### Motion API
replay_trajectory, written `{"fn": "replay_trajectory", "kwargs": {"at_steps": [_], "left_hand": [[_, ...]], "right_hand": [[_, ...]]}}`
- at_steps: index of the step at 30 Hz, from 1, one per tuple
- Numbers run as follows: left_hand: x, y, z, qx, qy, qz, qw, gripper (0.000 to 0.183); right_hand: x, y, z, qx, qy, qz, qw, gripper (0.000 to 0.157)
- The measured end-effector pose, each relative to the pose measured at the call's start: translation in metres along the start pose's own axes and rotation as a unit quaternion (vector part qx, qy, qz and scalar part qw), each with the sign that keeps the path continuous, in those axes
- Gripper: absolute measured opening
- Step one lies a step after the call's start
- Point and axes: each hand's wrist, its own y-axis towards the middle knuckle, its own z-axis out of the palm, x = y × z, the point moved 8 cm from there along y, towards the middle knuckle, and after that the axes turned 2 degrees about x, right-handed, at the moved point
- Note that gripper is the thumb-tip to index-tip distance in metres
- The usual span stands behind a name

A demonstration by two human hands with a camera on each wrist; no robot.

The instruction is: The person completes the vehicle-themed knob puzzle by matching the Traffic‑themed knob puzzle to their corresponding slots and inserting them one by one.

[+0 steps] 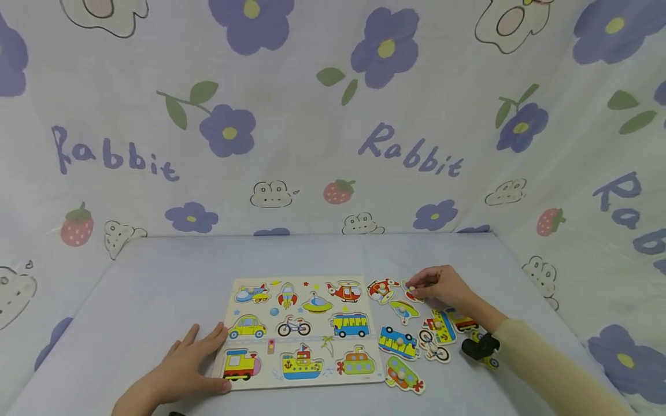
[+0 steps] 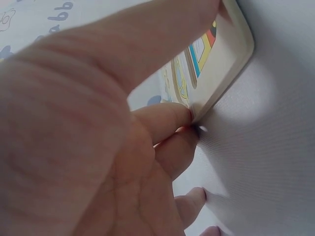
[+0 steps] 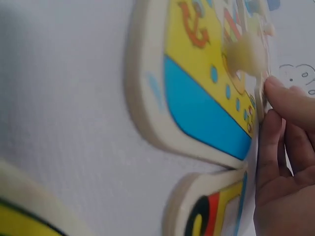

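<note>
And here's the right hand (image 1: 450, 289), out on the far side of the loose pieces, thumb and fingertips pinching a small, flat, red-and-white piece with a pale rim (image 1: 414, 296). That piece sits just right of a red helicopter-shaped piece (image 1: 382, 290), beyond the board's upper right corner. Fingers cover most of it, so its outline can't be told, nor whether it lies flat or has come clear of the white cloth-like tabletop (image 1: 171, 277).

Over on the other side, the left hand (image 1: 182, 364) spreads out, fingers fairly straight, thumb at the near corner of the pale, rectangular, wooden-looking picture board (image 1: 321, 323), index finger against its left edge. It touches without clenching.

Now, handling! The pinched piece should be light and stiff, judging by its neighbours: the thick-edged yellow-and-blue ship-shaped piece (image 3: 204, 115) in the right wrist view looks like rigid wood with a smooth, perhaps slightly slippery printed face. Best hold, I'd say, is a knob like the ship's pale rounded one (image 3: 246, 55) (a tidy little handle, that), with the side edges second choice. Breakage seems unlikely; nudging the crowded neighbours looks the bigger risk. The board, broad and stiff, is best steadied by its rim.
</note>
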Motion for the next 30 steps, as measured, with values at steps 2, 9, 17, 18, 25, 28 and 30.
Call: {"fn": "replay_trajectory", "kwargs": {"at_steps": [2,9,17,18,25,28,30], "left_hand": [[-0.0007,-0.0001,0.0001,-0.002,0.0,0.003,1.0,0.109],[0.0014,0.0013,0.0037,0.005,0.0,-0.01,0.9999,0.11],[0.0012,0.0038,-0.0003,0.003,0.003,-0.008,1.0,0.111],[0.0015,0.0033,-0.0003,0.003,0.004,-0.009,1.0,0.111],[0.0009,-0.0004,-0.0004,0.002,0.006,-0.008,1.0,0.11],[0.0005,0.0001,-0.0005,0.0,0.004,-0.006,1.0,0.109],[0.0002,0.0008,-0.0006,-0.002,0.005,-0.004,1.0,0.109]], "right_hand": [[0.0,-0.0006,0.0003,0.003,0.001,0.004,1.0,0.018],[-0.0009,-0.0009,0.0011,0.011,0.012,0.013,1.0,0.017],[0.0031,0.0009,-0.0008,-0.003,-0.008,0.005,1.0,0.015],[0.0029,0.0017,-0.0003,-0.005,-0.007,0.007,1.0,0.015],[-0.0031,0.005,-0.0002,-0.016,-0.017,0.024,0.999,0.014],[-0.0046,0.0042,-0.0036,-0.026,-0.03,0.028,0.999,0.013],[-0.0049,0.0038,-0.0067,-0.028,-0.039,0.024,0.999,0.013]]}}
